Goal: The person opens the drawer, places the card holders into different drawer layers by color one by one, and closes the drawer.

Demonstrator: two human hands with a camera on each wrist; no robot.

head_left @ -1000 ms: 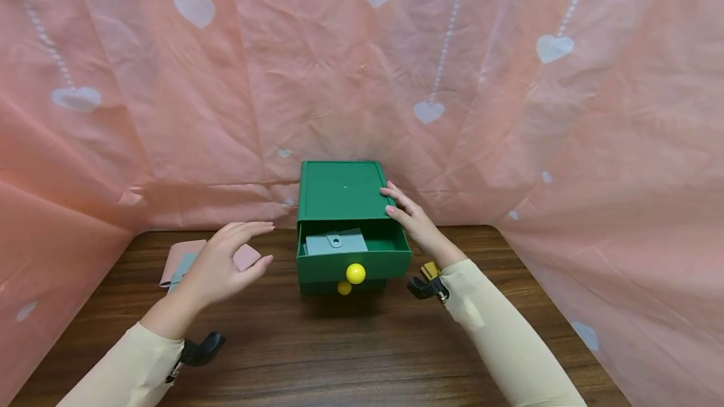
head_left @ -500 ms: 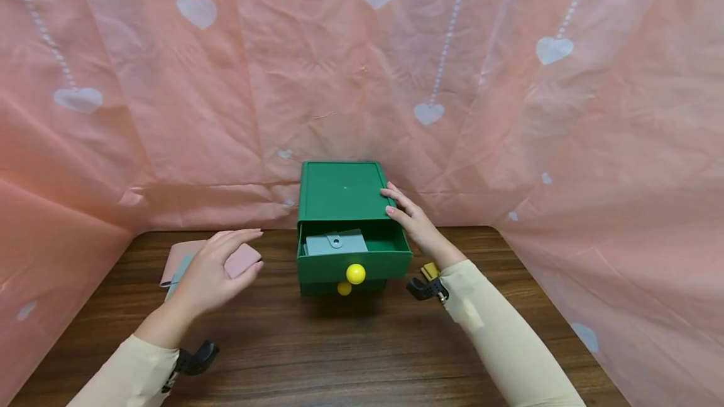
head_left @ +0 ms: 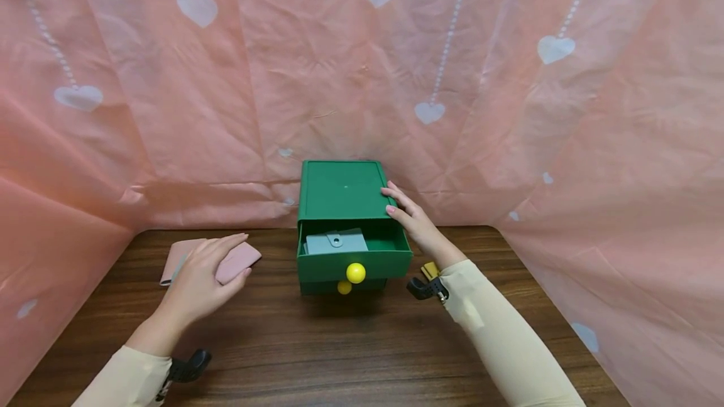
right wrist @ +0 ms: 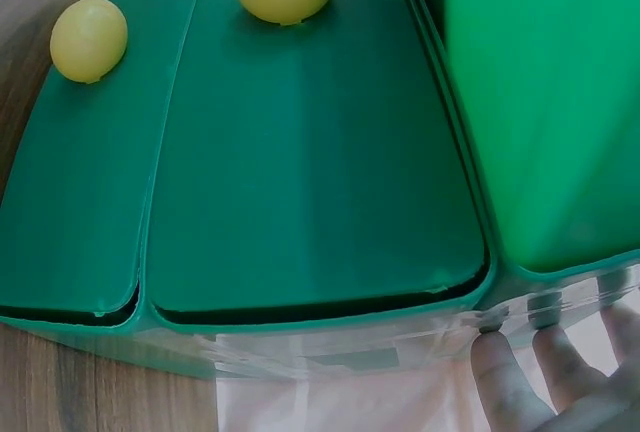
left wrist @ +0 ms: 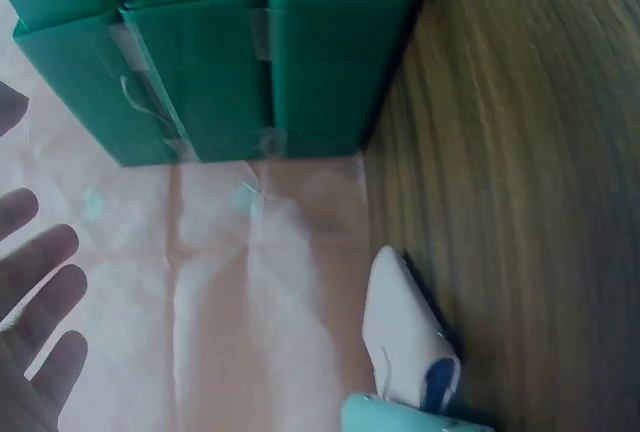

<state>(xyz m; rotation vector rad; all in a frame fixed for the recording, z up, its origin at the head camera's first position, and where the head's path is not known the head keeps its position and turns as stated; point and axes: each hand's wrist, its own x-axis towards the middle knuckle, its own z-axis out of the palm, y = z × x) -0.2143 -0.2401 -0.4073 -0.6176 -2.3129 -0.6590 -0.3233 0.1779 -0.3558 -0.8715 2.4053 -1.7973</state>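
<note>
My left hand (head_left: 200, 281) hovers with spread fingers over a pink folded wallet (head_left: 240, 262) on the left of the table. A second pink wallet (head_left: 176, 255) lies behind it, beside a light blue one (left wrist: 400, 414) mostly hidden by the hand. No object is between the left fingers (left wrist: 60, 297). My right hand (head_left: 418, 228) rests on the right side of the green drawer cabinet (head_left: 342, 190), thumb near its front top corner. The cabinet's top drawer (head_left: 390, 265) is pulled out. Inside it lies a pale grey wallet (head_left: 353, 243) with a snap strap.
Yellow round knobs (head_left: 355, 273) sit on the drawer fronts. A small yellow item (head_left: 430, 270) lies right of the cabinet, partly behind the wrist camera mount. The wooden table (head_left: 367, 357) ends at a pink heart-patterned curtain (head_left: 339, 80).
My left hand has moved left and down toward the pink wallet, showing more of it. The right hand and the pulled-out drawer have stayed in place.
</note>
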